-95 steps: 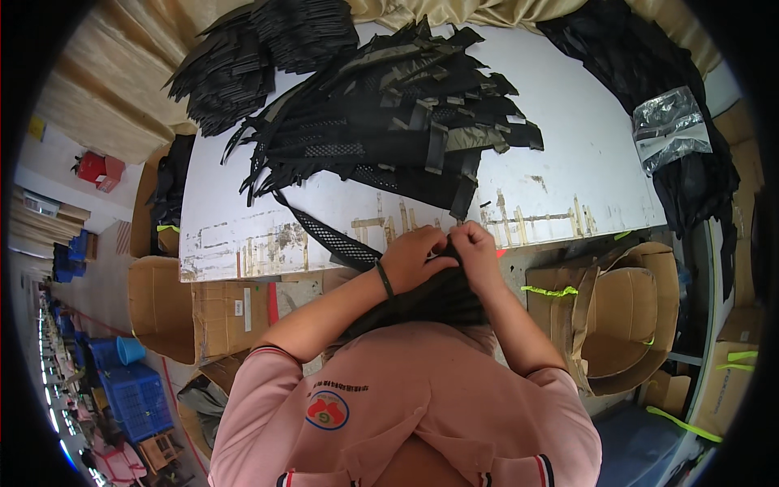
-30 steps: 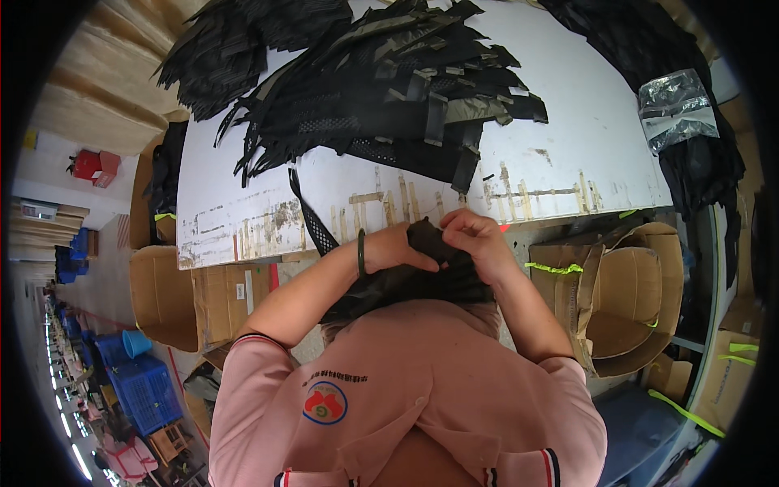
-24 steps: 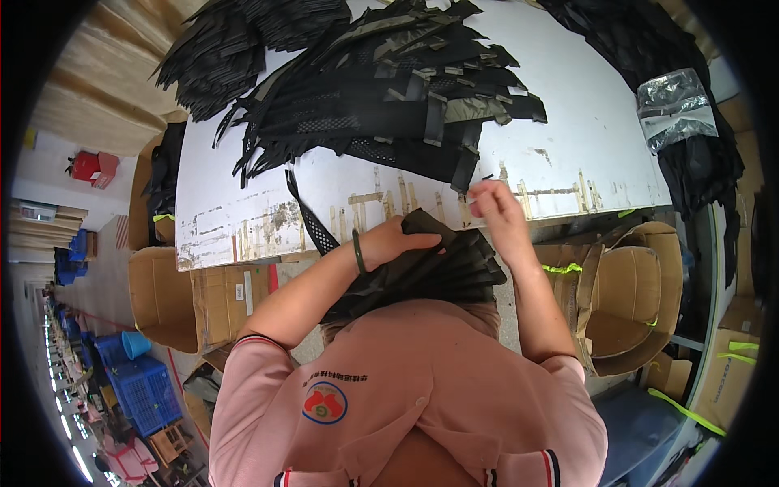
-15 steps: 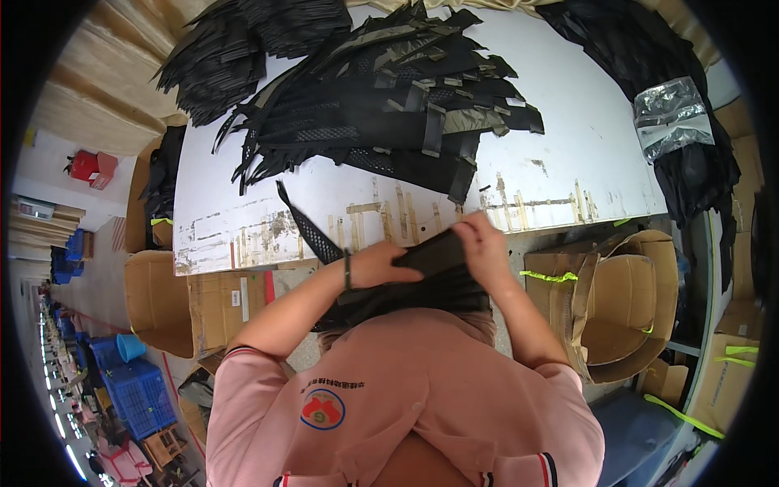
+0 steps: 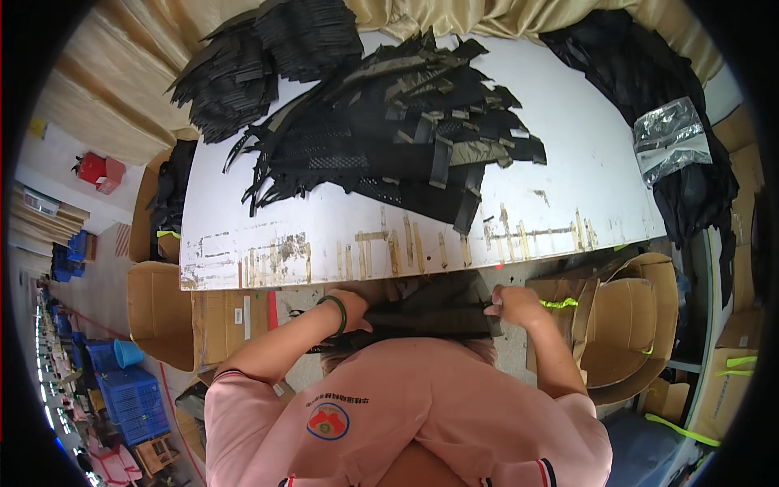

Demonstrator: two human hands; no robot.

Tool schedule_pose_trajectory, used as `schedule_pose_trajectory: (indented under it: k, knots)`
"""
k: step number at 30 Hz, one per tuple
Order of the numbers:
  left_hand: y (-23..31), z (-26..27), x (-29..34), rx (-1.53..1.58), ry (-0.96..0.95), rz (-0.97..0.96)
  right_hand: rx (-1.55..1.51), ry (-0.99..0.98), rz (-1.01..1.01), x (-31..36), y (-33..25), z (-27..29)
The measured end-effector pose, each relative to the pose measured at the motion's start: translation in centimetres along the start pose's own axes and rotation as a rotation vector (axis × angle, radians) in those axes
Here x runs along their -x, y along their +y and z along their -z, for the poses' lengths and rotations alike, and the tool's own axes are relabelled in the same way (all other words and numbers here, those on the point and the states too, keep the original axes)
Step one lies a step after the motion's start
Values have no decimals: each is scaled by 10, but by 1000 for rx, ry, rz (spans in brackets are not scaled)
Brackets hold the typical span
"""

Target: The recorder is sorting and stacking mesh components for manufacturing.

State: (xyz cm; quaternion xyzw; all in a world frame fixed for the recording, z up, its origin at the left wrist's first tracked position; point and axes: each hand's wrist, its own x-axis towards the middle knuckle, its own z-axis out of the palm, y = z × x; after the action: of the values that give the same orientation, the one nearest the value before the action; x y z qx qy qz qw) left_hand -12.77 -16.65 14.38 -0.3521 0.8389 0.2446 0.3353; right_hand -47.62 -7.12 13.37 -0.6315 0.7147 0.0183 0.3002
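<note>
Your left hand point(image 5: 350, 309) and right hand point(image 5: 513, 303), elbows bent, each grip an end of the black strap bundle point(image 5: 430, 307) at centre frame, just below the table point(image 5: 568, 178) edge, against your lap.

Both hands point(image 5: 430, 307) on black fabric pcs point(image 5: 430, 302)

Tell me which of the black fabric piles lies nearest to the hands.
The small stack of black pieces below the table edge: the left hand and right hand hold it; the other piles lie on top.
</note>
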Motion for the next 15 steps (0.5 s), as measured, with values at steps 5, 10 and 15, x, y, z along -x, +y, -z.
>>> schedule_pose_trajectory:
  k: [5, 10, 15]
  knots:
    - [3, 97, -12, 214, 880, -364, -563, 453, 238, -77, -42, 59]
    - [3, 149, -80, -113, 1443, -332, -988, 470, 144, -192, -79, 53]
    - [-5, 125, -98, 79, 1133, -279, -1415, 47, 69, -160, -97, 43]
